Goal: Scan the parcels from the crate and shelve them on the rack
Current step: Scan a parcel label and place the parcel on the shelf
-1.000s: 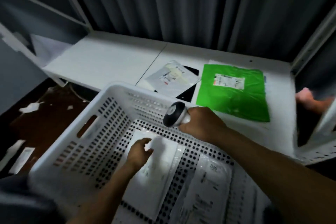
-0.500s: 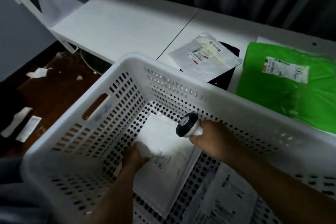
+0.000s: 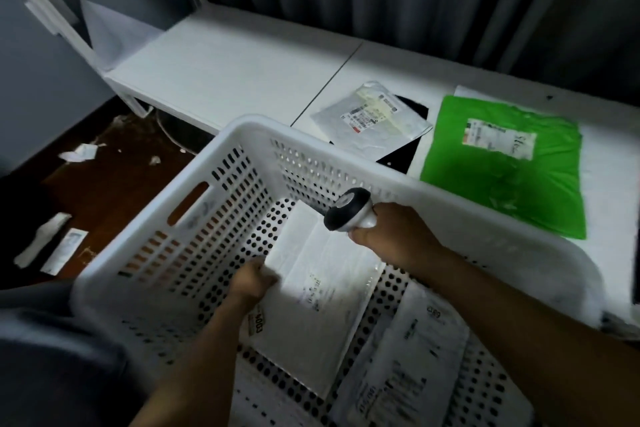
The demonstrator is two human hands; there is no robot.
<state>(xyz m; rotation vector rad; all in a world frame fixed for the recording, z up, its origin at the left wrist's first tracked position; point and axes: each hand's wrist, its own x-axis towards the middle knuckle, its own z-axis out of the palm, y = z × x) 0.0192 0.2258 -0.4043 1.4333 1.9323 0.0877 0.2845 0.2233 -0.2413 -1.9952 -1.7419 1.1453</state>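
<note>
left hand [image 3: 254,282] grips a white parcel [image 3: 313,308] marked perhaps "4003"; right hand [image 3: 393,236] clasps the scanner [image 3: 347,214].

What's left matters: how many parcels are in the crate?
2 visible: a white parcel gripped by the left hand, a printed parcel nearer right; arms may hide more.

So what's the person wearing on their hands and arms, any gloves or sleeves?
Nothing that shows: the left hand and right hand are bare, no gloves or watch, and both forearms are uncovered up to the frame's edge.

White perforated crate [image 3: 242,156], green parcel [image 3: 502,184]
</note>
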